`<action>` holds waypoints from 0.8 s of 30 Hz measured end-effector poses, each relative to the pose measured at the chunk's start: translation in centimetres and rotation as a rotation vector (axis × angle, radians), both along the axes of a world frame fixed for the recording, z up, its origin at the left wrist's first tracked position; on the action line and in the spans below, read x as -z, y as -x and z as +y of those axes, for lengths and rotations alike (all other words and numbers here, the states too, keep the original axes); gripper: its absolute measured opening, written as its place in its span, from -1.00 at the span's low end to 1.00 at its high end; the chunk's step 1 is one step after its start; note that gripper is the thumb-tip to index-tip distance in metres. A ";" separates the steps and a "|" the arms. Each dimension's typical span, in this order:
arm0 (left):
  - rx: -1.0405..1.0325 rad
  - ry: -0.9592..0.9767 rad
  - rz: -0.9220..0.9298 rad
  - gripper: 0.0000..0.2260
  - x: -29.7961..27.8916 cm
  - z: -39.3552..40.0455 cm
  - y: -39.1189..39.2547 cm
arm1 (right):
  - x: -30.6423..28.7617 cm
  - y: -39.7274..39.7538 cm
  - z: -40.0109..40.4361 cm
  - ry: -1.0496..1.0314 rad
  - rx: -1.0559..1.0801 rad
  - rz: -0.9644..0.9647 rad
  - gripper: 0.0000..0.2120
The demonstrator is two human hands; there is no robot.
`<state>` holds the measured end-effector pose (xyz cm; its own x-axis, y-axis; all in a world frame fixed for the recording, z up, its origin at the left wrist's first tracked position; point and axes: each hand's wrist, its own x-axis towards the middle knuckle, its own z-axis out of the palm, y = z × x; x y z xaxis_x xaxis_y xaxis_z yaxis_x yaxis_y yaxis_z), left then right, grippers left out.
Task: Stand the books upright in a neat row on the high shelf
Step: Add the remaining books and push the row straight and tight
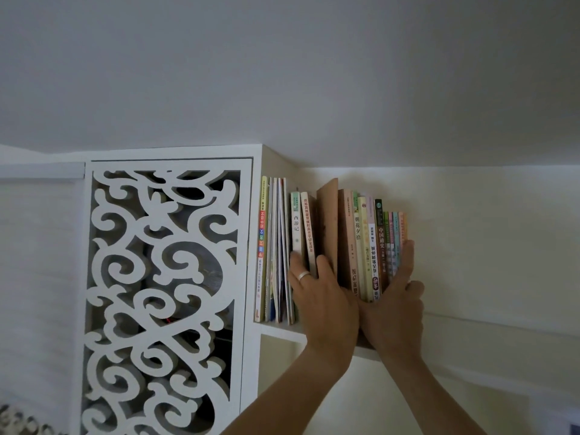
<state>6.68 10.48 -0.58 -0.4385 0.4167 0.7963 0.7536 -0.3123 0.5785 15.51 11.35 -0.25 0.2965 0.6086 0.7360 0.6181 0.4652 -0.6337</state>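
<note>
A row of books stands on the high white shelf (280,330) under the ceiling. Thin books (276,246) lean at the left end. My left hand (320,296), with a ring on one finger, grips a white book (295,224) and a tan book (308,227) between finger and thumb. A taller brown book (328,227) stands tilted beside them. My right hand (397,296) presses on the right end of a group of coloured books (378,243). One finger lies straight up the outermost orange book (403,227). The books' lower ends are hidden behind my hands.
A white cabinet door (163,293) with scrolled cut-out fretwork stands left of the shelf bay. The ceiling (314,73) is close above the books. A pale wall (502,246) runs to the right of the row, and the shelf board continues there.
</note>
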 end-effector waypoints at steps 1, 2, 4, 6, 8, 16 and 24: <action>-0.004 -0.014 0.003 -0.80 -0.2 -0.1 0.1 | 0.0 0.0 0.0 -0.008 0.001 0.005 0.29; -0.005 -0.021 0.009 -0.80 -0.5 -0.3 0.1 | 0.1 0.0 0.0 -0.015 0.002 0.011 0.27; 0.025 -0.023 0.009 -0.77 -1.1 -0.8 0.2 | 0.2 0.0 0.0 -0.029 0.007 0.012 0.23; 0.103 -0.025 -0.019 -0.74 -1.6 -1.3 0.2 | 0.3 0.0 0.1 -0.038 0.017 -0.002 0.19; 0.155 -0.014 -0.020 -0.73 -2.0 -1.7 -0.1 | 0.3 -0.1 0.1 -0.024 0.032 -0.007 0.17; 0.386 -0.058 -0.107 -0.95 -1.9 -1.5 0.5 | 0.1 -0.9 0.1 -0.009 0.064 0.027 0.30; 0.663 -0.085 -0.113 -0.84 -1.9 -3.1 1.8 | 0.1 -2.5 1.6 -0.021 0.026 -0.033 0.42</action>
<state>4.84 7.33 1.29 -0.1946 0.5645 0.8022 0.3235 -0.7351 0.5958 18.03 12.92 -0.35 0.2872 0.5855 0.7581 0.6507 0.4615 -0.6030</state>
